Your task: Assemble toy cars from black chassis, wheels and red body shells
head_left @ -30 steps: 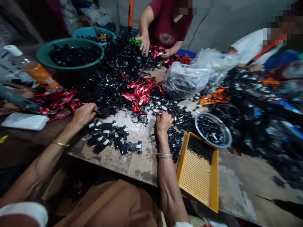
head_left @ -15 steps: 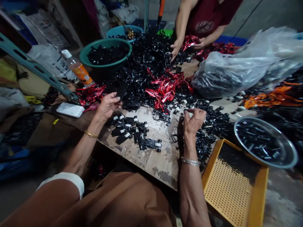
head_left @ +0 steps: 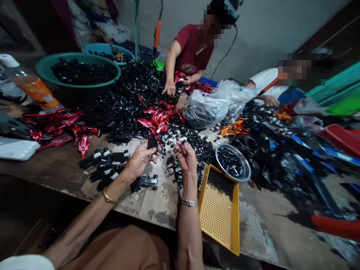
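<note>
Turned palm-up since the earlier frame, the right hand is now raised toward the left hand, and the two are held just apart above the table. A flat black plastic piece is pinched between the left thumb and fingertips, its long axis standing nearly upright, so it is nearer the left hand and leans toward neither side. A small black-and-white part is gripped by the right fingertips, which are pressed together on it just beside the black piece. A gold bangle is worn on the left wrist and a silver bangle on the right. Below the left hand, a black toy car with white-marked parts is laid on its side of a worn wooden table, near a cluster of similar toy cars. Heaped black parts and shiny red pieces are spread beyond the hands, and a yellow mesh tray and a steel bowl are placed to the right. A co-worker's hand is seen across the heap. An orange-labelled plastic bottle stands far left, but no brand or writing can be read.
</note>
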Demonstrator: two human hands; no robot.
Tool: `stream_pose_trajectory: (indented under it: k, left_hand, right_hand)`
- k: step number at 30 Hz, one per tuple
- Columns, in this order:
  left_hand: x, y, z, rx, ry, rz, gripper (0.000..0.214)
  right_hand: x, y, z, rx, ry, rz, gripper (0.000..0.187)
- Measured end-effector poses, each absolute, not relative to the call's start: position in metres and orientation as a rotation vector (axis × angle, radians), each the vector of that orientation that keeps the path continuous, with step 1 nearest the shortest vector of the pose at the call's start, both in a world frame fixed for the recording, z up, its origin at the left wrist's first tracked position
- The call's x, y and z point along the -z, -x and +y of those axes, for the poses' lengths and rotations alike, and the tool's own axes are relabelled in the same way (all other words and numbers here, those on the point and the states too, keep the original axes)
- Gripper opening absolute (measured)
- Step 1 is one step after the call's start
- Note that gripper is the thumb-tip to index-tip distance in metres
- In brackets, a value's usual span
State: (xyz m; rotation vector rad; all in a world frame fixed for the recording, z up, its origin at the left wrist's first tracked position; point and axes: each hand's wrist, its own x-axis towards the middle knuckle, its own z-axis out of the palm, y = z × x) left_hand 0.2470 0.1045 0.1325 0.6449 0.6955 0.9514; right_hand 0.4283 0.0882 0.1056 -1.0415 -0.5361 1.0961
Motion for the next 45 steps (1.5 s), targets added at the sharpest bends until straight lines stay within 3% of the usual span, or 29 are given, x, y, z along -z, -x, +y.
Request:
stream_pose_trajectory:
  k: [6, 11, 18, 29, 34, 39, 45]
  left_hand:
    - [-0.135, -0.263, 0.113, -1.017, -0.671, 0.7, 0.033]
    - [-0.128, -0.251, 0.118, -0.913, -0.668, 0.648, 0.032]
    - [-0.121, -0.249, 0.117, -1.105, -0.585, 0.694, 0.03]
    - [-0.115, -0.248, 0.11, -1.104, -0.502, 0.738, 0.023]
    - [-0.107, -0.246, 0.105, -1.1, -0.584, 0.767, 0.023]
    - [-0.11, -0.246, 0.105, -1.116, -0.647, 0.762, 0.023]
    - [-0.112, -0.257, 0.1, -1.153, -0.761, 0.842, 0.026]
  right_hand:
    - [-0.123, -0.416, 0.075, -1.574, 0.82, -0.798, 0.027]
    - [-0.122, -0.409, 0.076, -1.668, 0.809, -0.805, 0.028]
    - [-0.12, -0.397, 0.083, -1.413, 0.922, -0.801, 0.043]
    - [-0.105, -0.367, 0.088, -1.021, 1.122, -0.872, 0.029]
    - [-0.104, -0.365, 0.084, -0.738, 1.343, -1.122, 0.014]
    - [-0.109, -0.373, 0.08, -0.446, 1.431, -1.249, 0.011]
    - [-0.118, -0.365, 0.074, -0.418, 1.39, -1.174, 0.011]
